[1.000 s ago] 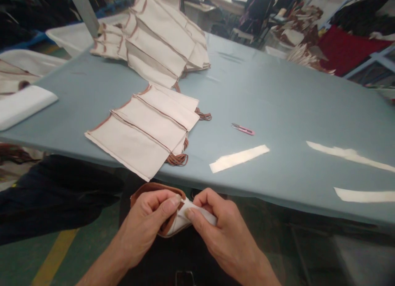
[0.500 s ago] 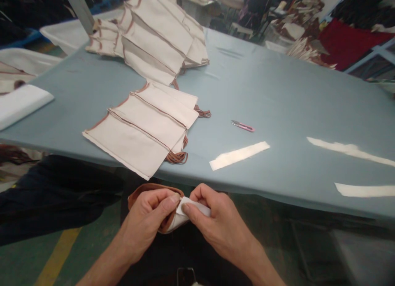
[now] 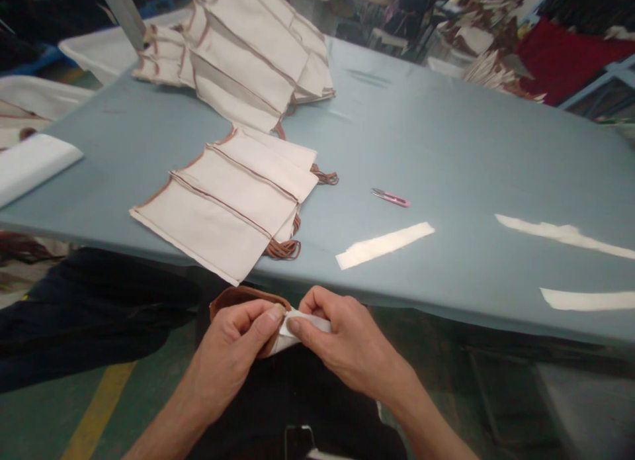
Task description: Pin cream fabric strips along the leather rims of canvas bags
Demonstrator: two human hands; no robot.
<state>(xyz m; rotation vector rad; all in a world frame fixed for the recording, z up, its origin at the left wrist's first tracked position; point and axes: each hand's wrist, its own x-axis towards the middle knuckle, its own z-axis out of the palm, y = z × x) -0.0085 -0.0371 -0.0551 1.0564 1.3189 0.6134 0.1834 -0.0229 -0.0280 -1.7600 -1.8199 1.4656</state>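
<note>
Below the table's front edge, my left hand [image 3: 233,347] pinches the rim of a small cream fabric bag with brown trim [image 3: 243,293]. My right hand [image 3: 344,334] is closed beside it, thumb pressed on a flat white piece [image 3: 316,323] that lies against the bag's corner. Whether that piece is cloth, paper or something stiffer I cannot tell. Both sets of fingertips nearly meet at the trimmed edge. On the table ahead lie several flat cream bags [image 3: 228,202] with brown trim and bundled brown cords [image 3: 282,249].
The blue-grey table [image 3: 446,155] holds pink-handled thread snips [image 3: 391,197] and a cream strip [image 3: 384,245], with two more strips at the right. A larger heap of cream bags [image 3: 253,49] stands at the back. A white folded bundle [image 3: 37,165] lies at the left edge.
Both hands and the bag sit slightly higher in view, and the white piece is tilted a little differently. The grips stay the same. The table view has shifted slightly.
</note>
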